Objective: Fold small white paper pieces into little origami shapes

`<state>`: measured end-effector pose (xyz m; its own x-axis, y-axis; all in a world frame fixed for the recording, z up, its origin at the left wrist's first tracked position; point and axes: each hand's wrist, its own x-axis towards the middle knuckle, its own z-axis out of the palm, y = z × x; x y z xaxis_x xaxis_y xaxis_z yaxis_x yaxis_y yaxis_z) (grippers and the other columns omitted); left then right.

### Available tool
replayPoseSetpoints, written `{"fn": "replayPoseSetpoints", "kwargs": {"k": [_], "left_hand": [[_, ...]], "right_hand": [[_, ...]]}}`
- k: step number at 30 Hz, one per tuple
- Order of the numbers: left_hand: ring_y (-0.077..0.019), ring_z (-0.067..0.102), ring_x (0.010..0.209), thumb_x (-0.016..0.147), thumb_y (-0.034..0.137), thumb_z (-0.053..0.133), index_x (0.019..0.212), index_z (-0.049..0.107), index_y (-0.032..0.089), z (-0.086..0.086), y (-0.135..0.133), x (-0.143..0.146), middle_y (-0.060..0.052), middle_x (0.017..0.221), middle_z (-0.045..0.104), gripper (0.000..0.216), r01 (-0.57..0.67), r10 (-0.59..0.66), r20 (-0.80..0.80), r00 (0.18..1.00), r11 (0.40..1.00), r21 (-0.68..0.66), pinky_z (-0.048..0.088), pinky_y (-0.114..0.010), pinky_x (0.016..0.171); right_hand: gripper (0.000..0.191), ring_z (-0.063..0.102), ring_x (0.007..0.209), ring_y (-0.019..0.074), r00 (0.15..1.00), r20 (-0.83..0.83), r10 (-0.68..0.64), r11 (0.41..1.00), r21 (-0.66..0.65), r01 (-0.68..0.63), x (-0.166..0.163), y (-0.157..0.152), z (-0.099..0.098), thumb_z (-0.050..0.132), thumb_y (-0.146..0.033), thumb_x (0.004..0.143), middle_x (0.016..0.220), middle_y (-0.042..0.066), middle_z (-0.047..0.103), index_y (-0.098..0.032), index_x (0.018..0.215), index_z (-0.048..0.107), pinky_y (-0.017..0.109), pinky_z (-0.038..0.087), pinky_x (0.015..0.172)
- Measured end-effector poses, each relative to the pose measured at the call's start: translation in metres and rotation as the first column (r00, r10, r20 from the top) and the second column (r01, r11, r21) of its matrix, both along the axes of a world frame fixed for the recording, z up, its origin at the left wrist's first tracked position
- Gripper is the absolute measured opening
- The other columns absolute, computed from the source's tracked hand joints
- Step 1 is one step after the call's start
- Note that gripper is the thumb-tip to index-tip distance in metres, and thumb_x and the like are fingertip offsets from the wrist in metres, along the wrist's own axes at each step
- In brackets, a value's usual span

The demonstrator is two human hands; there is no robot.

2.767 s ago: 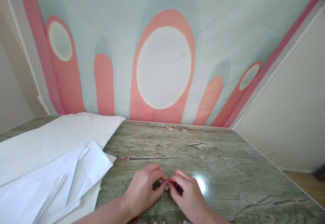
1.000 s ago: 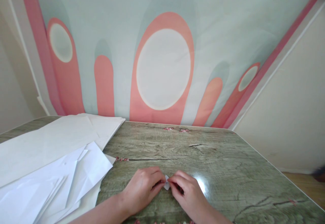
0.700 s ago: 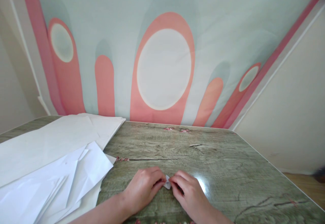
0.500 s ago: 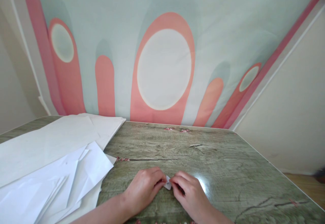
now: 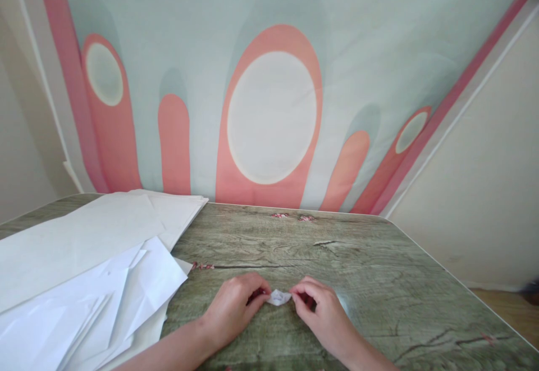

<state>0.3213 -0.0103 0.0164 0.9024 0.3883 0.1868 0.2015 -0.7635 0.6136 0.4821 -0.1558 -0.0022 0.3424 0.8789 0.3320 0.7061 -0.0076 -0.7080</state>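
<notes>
A small piece of folded white paper (image 5: 279, 297) spans the gap between my two hands, low in the middle of the view. My left hand (image 5: 238, 307) pinches its left corner between thumb and fingertips. On the other side, the thumb and forefinger of my right hand (image 5: 318, 309) grip the right corner. The paper is wide and shallow, with creases and a greyish, shaded middle. It is held just above or on the wood-patterned table (image 5: 269, 247); which of the two I cannot tell.
At the left lie large white sheets (image 5: 92, 230) in a stack. Several smaller cut pieces of white paper (image 5: 151, 281) overlap in front of them. Behind the table's far edge stands a wall covering (image 5: 269, 118) with pink and pale green shapes.
My hands have moved apart, the left one leftward and the right one rightward. Between them the folded paper has been drawn out wider and shows more of its surface.
</notes>
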Motion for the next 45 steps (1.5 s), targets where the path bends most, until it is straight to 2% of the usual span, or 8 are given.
{"fn": "replayPoseSetpoints", "kwargs": {"k": [12, 19, 25, 29, 35, 40, 45], "left_hand": [[-0.0153, 0.060, 0.075, 0.084, 0.019, 0.058, 0.081, 0.065, 0.023, 0.002, -0.001, -0.002, 0.002, 0.079, 0.065, 0.009, -0.023, 0.021, 0.029, 0.999, 0.996, 0.083, 0.042, -0.021, 0.069], [-0.0150, 0.060, 0.080, 0.087, 0.019, 0.053, 0.089, 0.066, 0.025, 0.004, -0.003, -0.004, 0.000, 0.086, 0.064, 0.014, 0.093, -0.099, 0.085, 0.991, 0.993, 0.074, 0.044, -0.020, 0.073], [-0.0148, 0.059, 0.081, 0.088, 0.023, 0.055, 0.093, 0.066, 0.025, 0.009, -0.006, -0.005, 0.000, 0.089, 0.063, 0.013, 0.143, -0.149, 0.088, 0.985, 0.987, 0.072, 0.044, -0.020, 0.073], [-0.0145, 0.059, 0.081, 0.087, 0.025, 0.057, 0.093, 0.066, 0.025, 0.009, -0.007, -0.005, -0.001, 0.091, 0.062, 0.010, 0.163, -0.170, 0.078, 0.982, 0.983, 0.087, 0.044, -0.020, 0.072], [-0.0146, 0.059, 0.079, 0.083, 0.020, 0.062, 0.087, 0.065, 0.023, 0.003, -0.006, -0.005, 0.000, 0.088, 0.062, 0.006, 0.144, -0.150, 0.068, 0.986, 0.986, 0.087, 0.044, -0.020, 0.072], [-0.0136, 0.059, 0.079, 0.079, 0.008, 0.060, 0.080, 0.063, 0.021, 0.001, -0.005, -0.005, 0.001, 0.087, 0.062, 0.014, 0.126, -0.134, 0.075, 0.988, 0.986, 0.109, 0.043, -0.020, 0.072], [-0.0139, 0.058, 0.078, 0.082, 0.011, 0.057, 0.080, 0.063, 0.021, 0.000, -0.006, -0.005, 0.000, 0.086, 0.062, 0.012, 0.138, -0.148, 0.081, 0.986, 0.983, 0.125, 0.044, -0.020, 0.071]], "right_hand": [[0.015, 0.054, 0.063, 0.0123, 0.989, 0.149, 0.000, 0.999, 0.045, -0.007, -0.003, -0.005, -0.002, 0.052, -0.005, 0.075, 0.070, -0.001, 0.053, -0.019, 0.074, 0.057, 0.022, 0.040, 0.058], [0.013, 0.056, 0.070, 0.0140, 0.978, 0.206, 0.041, 0.997, 0.062, -0.055, -0.003, -0.006, 0.002, 0.051, -0.010, 0.080, 0.078, 0.002, 0.057, -0.020, 0.085, 0.060, 0.024, 0.043, 0.064], [0.016, 0.057, 0.079, 0.0164, 0.965, 0.235, 0.115, 0.989, 0.068, -0.134, -0.011, -0.009, 0.014, 0.054, -0.016, 0.082, 0.087, 0.004, 0.058, -0.021, 0.095, 0.062, 0.027, 0.045, 0.070], [0.019, 0.057, 0.082, 0.0175, 0.951, 0.263, 0.164, 0.983, 0.042, -0.181, -0.014, -0.008, 0.013, 0.056, -0.014, 0.081, 0.091, 0.004, 0.059, -0.022, 0.097, 0.063, 0.029, 0.045, 0.073], [0.017, 0.056, 0.082, 0.0171, 0.941, 0.284, 0.185, 0.979, 0.030, -0.202, -0.011, -0.006, 0.010, 0.055, -0.009, 0.081, 0.089, 0.004, 0.061, -0.020, 0.092, 0.062, 0.030, 0.045, 0.073], [0.014, 0.054, 0.086, 0.0185, 0.903, 0.366, 0.223, 0.963, 0.061, -0.262, -0.012, -0.005, 0.012, 0.058, -0.009, 0.080, 0.090, 0.004, 0.063, -0.019, 0.088, 0.062, 0.032, 0.046, 0.075], [0.016, 0.054, 0.086, 0.0192, 0.884, 0.405, 0.234, 0.953, 0.083, -0.290, -0.014, -0.005, 0.015, 0.056, -0.009, 0.081, 0.089, 0.005, 0.065, -0.020, 0.092, 0.063, 0.033, 0.047, 0.075]]}}
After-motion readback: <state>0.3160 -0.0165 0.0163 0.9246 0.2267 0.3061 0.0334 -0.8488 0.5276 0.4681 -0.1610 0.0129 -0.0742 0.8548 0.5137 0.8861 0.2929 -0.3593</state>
